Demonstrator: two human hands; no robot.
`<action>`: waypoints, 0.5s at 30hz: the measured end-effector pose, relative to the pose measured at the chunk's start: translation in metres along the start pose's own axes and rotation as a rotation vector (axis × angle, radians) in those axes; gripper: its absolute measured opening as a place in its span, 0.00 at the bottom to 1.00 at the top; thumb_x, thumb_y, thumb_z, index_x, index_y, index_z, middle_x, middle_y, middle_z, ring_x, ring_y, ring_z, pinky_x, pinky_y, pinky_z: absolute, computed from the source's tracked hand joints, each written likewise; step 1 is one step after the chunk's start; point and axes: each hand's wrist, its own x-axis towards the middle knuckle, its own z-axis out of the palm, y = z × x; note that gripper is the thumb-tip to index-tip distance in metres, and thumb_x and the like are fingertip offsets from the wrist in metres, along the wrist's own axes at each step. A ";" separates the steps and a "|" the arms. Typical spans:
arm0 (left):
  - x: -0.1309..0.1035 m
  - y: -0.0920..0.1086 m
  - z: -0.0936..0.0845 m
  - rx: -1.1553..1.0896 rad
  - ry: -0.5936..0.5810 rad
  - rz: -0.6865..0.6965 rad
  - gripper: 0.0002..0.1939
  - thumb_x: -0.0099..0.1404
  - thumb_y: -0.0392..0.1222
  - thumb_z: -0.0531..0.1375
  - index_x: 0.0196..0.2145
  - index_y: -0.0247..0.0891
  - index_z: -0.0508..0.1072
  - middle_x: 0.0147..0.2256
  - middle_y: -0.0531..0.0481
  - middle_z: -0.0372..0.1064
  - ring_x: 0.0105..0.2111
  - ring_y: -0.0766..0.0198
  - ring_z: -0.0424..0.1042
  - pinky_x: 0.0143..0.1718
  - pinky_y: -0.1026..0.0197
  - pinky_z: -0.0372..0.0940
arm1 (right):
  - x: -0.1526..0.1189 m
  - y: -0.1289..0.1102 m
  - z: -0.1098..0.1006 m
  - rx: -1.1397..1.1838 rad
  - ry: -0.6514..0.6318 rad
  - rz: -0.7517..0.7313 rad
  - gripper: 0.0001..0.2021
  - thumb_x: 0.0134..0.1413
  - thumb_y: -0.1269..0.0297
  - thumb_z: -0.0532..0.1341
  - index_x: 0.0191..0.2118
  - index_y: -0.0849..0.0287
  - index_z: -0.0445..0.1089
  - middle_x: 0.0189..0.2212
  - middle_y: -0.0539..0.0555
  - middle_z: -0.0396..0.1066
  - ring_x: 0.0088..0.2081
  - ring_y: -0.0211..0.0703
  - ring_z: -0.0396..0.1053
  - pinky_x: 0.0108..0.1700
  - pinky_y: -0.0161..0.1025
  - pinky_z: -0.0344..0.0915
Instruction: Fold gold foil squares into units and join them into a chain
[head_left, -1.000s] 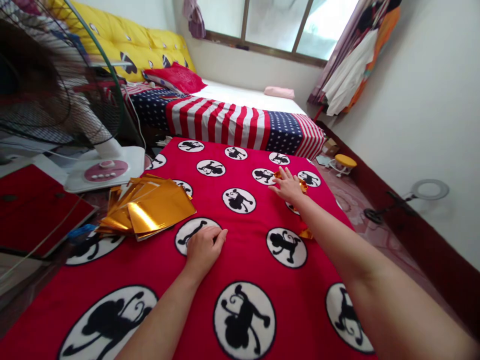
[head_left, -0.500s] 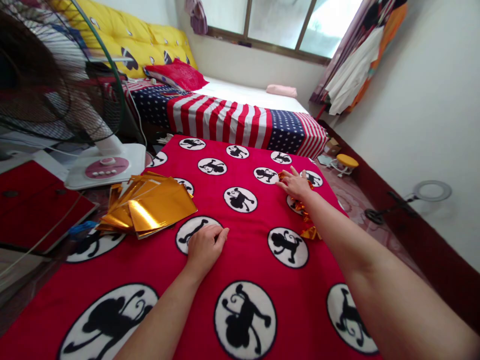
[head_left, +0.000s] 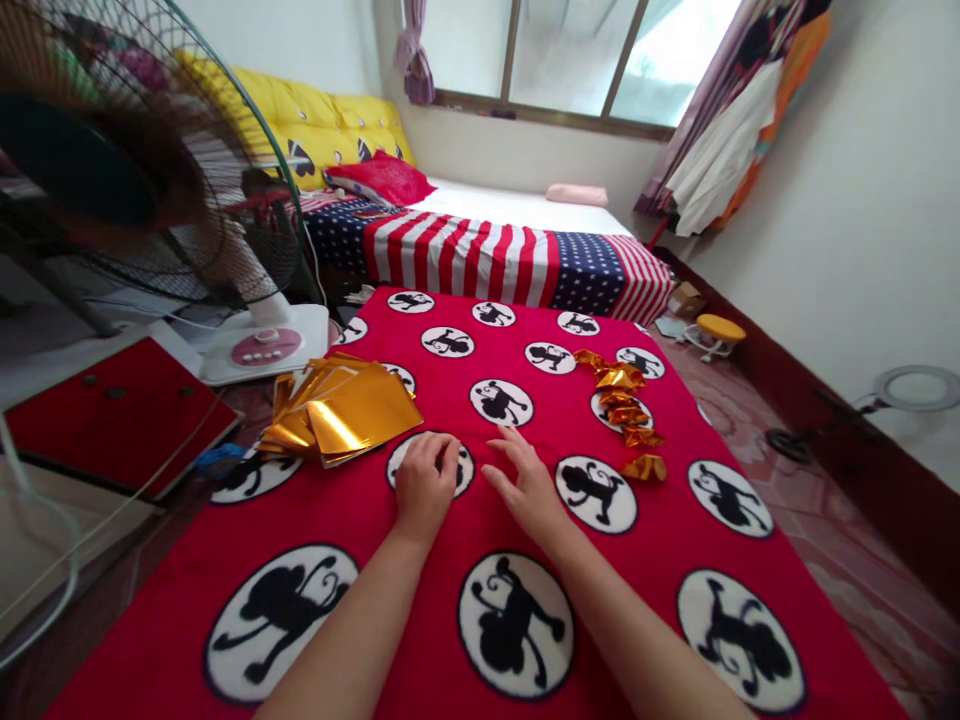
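My left hand (head_left: 427, 475) rests on the red monkey-print cloth (head_left: 510, 520), its fingers curled together and nothing visible in them. Just to its right is my right hand (head_left: 525, 485), fingers apart, holding nothing, low over the cloth. A fanned stack of shiny gold foil paper sheets (head_left: 364, 410) lies beyond my left hand, to the left. On the right side of the cloth, a curved row of several folded gold foil paper pieces (head_left: 621, 400) lies apart from both hands.
An electric fan (head_left: 262, 345) with turning blades stands at the left, near a dark red box-like panel (head_left: 112, 410). Behind is a bed with a stars-and-stripes cover (head_left: 465, 255). To the right on the floor are a yellow stool (head_left: 721, 327) and a ring light (head_left: 919, 388).
My right hand has come back from the folded foil pieces to beside my left hand, and its fingers are empty. My left hand stays curled on the cloth. The view has shifted left.
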 end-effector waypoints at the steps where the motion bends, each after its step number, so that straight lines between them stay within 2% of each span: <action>1: 0.002 -0.002 -0.004 0.033 0.060 0.017 0.13 0.70 0.44 0.51 0.39 0.37 0.74 0.38 0.44 0.73 0.43 0.58 0.71 0.49 0.58 0.63 | -0.008 -0.003 0.008 0.001 0.006 0.013 0.15 0.58 0.58 0.60 0.50 0.54 0.70 0.62 0.60 0.61 0.66 0.55 0.52 0.64 0.64 0.46; 4: 0.015 -0.012 -0.019 0.184 0.154 0.043 0.18 0.69 0.43 0.52 0.54 0.33 0.68 0.52 0.38 0.68 0.55 0.54 0.65 0.59 0.53 0.58 | -0.019 -0.007 0.021 -0.061 0.046 0.000 0.14 0.57 0.62 0.61 0.49 0.54 0.71 0.61 0.60 0.63 0.66 0.55 0.52 0.65 0.65 0.42; 7: 0.033 -0.029 -0.034 0.429 0.155 -0.043 0.29 0.68 0.46 0.53 0.63 0.30 0.58 0.63 0.33 0.56 0.66 0.45 0.49 0.66 0.41 0.43 | -0.020 -0.008 0.025 -0.116 0.059 -0.015 0.14 0.56 0.63 0.61 0.49 0.54 0.71 0.60 0.59 0.64 0.66 0.55 0.52 0.66 0.65 0.42; 9: 0.041 -0.044 -0.039 0.548 0.147 -0.136 0.35 0.68 0.51 0.52 0.66 0.24 0.52 0.66 0.27 0.47 0.68 0.40 0.39 0.65 0.36 0.39 | -0.019 -0.008 0.025 -0.133 0.055 -0.014 0.14 0.56 0.63 0.61 0.49 0.54 0.71 0.60 0.58 0.64 0.66 0.55 0.53 0.66 0.64 0.43; 10: 0.043 -0.052 -0.040 0.587 0.131 -0.180 0.37 0.68 0.52 0.51 0.66 0.22 0.51 0.66 0.23 0.44 0.68 0.38 0.38 0.64 0.33 0.38 | -0.019 -0.007 0.025 -0.137 0.051 -0.013 0.14 0.56 0.63 0.62 0.49 0.54 0.71 0.61 0.58 0.64 0.66 0.55 0.53 0.66 0.64 0.44; 12: 0.044 -0.068 -0.039 0.626 0.074 -0.268 0.39 0.67 0.55 0.52 0.65 0.20 0.53 0.66 0.20 0.44 0.68 0.35 0.38 0.63 0.32 0.39 | -0.019 -0.007 0.024 -0.140 0.049 -0.013 0.14 0.56 0.64 0.62 0.49 0.54 0.71 0.61 0.58 0.63 0.66 0.55 0.53 0.66 0.64 0.44; 15: 0.040 -0.084 -0.034 0.650 0.041 -0.259 0.37 0.68 0.54 0.51 0.64 0.21 0.56 0.66 0.22 0.42 0.68 0.38 0.39 0.65 0.34 0.38 | -0.020 -0.007 0.025 -0.139 0.052 -0.024 0.14 0.56 0.63 0.62 0.49 0.53 0.71 0.61 0.58 0.63 0.66 0.56 0.53 0.65 0.65 0.45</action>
